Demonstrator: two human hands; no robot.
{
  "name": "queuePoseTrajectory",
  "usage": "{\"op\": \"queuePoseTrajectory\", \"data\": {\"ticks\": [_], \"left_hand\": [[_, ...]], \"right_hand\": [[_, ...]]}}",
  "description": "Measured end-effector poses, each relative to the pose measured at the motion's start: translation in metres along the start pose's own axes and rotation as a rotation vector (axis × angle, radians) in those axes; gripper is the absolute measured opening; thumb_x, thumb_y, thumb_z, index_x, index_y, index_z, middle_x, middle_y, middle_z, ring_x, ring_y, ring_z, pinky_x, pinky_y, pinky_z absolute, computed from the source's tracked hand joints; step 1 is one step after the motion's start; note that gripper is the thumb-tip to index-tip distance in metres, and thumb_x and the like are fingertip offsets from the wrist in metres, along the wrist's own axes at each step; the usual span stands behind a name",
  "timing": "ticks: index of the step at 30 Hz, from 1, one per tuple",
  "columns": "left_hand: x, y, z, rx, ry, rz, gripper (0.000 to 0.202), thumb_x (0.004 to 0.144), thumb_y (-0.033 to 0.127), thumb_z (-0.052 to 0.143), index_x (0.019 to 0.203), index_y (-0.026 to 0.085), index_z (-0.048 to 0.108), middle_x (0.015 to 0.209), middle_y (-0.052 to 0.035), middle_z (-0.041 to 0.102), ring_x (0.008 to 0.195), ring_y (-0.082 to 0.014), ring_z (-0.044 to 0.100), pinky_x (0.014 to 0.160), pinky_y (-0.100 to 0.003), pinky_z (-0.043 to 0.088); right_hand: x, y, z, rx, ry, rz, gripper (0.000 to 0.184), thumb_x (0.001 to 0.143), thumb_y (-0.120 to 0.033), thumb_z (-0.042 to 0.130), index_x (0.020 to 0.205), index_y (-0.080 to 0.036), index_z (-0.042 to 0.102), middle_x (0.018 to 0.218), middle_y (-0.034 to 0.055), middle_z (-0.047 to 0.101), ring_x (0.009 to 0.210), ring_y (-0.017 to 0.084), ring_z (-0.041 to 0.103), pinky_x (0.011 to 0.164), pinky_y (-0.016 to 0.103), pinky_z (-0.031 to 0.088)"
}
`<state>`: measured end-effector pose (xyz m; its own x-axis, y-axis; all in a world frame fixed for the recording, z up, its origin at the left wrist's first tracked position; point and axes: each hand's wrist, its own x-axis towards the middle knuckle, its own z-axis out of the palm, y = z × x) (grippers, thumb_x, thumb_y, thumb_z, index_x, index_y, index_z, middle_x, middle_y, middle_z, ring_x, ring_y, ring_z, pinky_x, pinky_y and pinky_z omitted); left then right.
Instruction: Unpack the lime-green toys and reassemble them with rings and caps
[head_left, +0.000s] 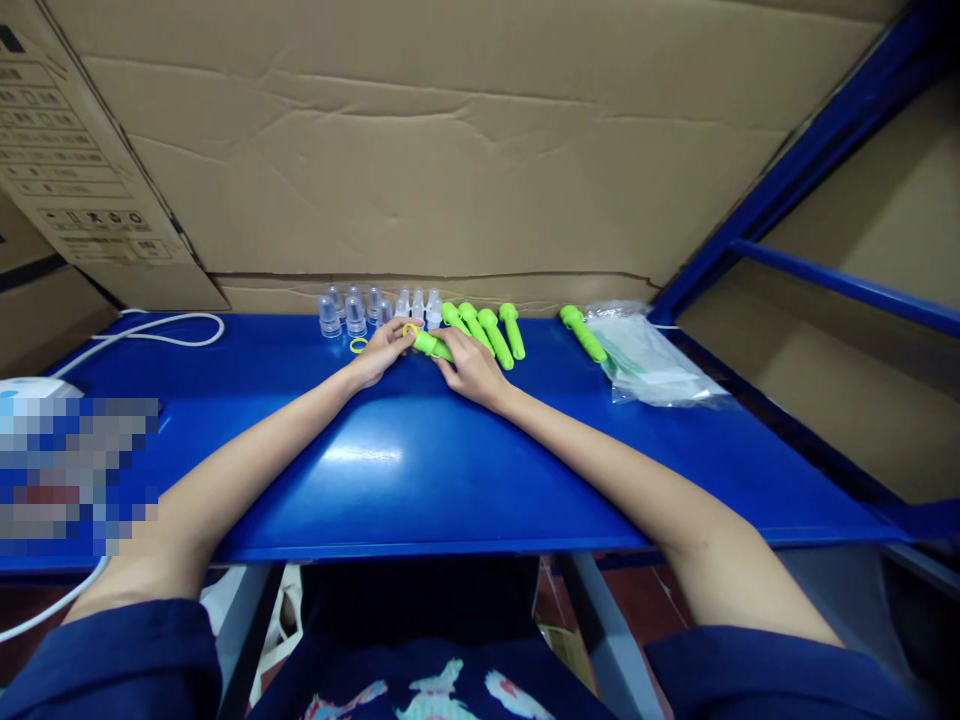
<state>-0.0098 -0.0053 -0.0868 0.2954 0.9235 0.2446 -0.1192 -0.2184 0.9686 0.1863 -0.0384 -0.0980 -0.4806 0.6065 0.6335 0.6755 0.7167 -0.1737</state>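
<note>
Looks from head level, forward and downward, over the blue table (390, 490). Sits near enough to catch the wearer's shirt (360, 660) along the lower edge, with left hand (379, 352) and right hand (476, 370) farther off, around the middle. Faces the cardboard wall (450, 190) behind, and reaches widely to the blue frame (795, 170) at right.

The table top (390, 510) is smooth and glossy. The cardboard panel (487, 190) looks matt and has rough creases. The green tubes (512, 335) seem smooth plastic, the small cups (355, 314) clear, shiny plastic. The bag (660, 362) is wrinkled, glossy film. The sleeves (142, 660) are matt cloth.
</note>
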Motion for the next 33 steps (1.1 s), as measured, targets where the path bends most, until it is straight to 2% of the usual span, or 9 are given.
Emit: {"op": "queuePoseTrajectory", "data": {"ticks": [11, 17, 23, 33], "left_hand": [[-0.0001, -0.0016, -0.0038, -0.027, -0.056, 0.013, 0.039, 0.069, 0.037, 0.082, 0.101, 0.018, 0.070, 0.078, 0.0002, 0.064, 0.069, -0.0111, 0.057, 0.062, -0.022, 0.038], [0.0026, -0.0048, -0.0077, -0.017, -0.107, 0.011, 0.037, 0.070, 0.039, 0.079, 0.099, 0.018, 0.071, 0.082, -0.0012, 0.067, 0.071, -0.0124, 0.058, 0.064, -0.024, 0.037], [0.0018, -0.0034, -0.0068, -0.006, -0.097, 0.011, 0.034, 0.069, 0.035, 0.079, 0.097, 0.018, 0.072, 0.086, -0.0016, 0.069, 0.073, -0.0118, 0.058, 0.065, -0.023, 0.039], [-0.0001, -0.0025, -0.0046, -0.054, -0.124, -0.019, 0.041, 0.069, 0.041, 0.082, 0.098, 0.016, 0.070, 0.086, -0.0031, 0.070, 0.078, -0.0136, 0.062, 0.077, -0.026, 0.045]], "right_hand": [[0.0005, 0.0012, 0.0001, -0.027, -0.009, 0.008, 0.037, 0.094, -0.019, 0.050, 0.130, -0.015, 0.053, 0.120, 0.0164, 0.064, 0.110, 0.032, 0.061, 0.092, 0.046, 0.050], [0.0004, -0.0001, -0.0010, -0.037, -0.014, 0.006, 0.036, 0.095, -0.020, 0.050, 0.131, -0.014, 0.053, 0.120, 0.0164, 0.064, 0.109, 0.032, 0.061, 0.089, 0.045, 0.051], [0.0004, -0.0004, -0.0014, -0.028, -0.013, 0.009, 0.037, 0.095, -0.020, 0.050, 0.131, -0.016, 0.052, 0.120, 0.0153, 0.064, 0.109, 0.031, 0.061, 0.090, 0.045, 0.051], [0.0006, -0.0010, -0.0016, -0.011, -0.017, 0.020, 0.037, 0.095, -0.019, 0.049, 0.132, -0.016, 0.052, 0.120, 0.0150, 0.064, 0.109, 0.031, 0.061, 0.092, 0.046, 0.050]]}}
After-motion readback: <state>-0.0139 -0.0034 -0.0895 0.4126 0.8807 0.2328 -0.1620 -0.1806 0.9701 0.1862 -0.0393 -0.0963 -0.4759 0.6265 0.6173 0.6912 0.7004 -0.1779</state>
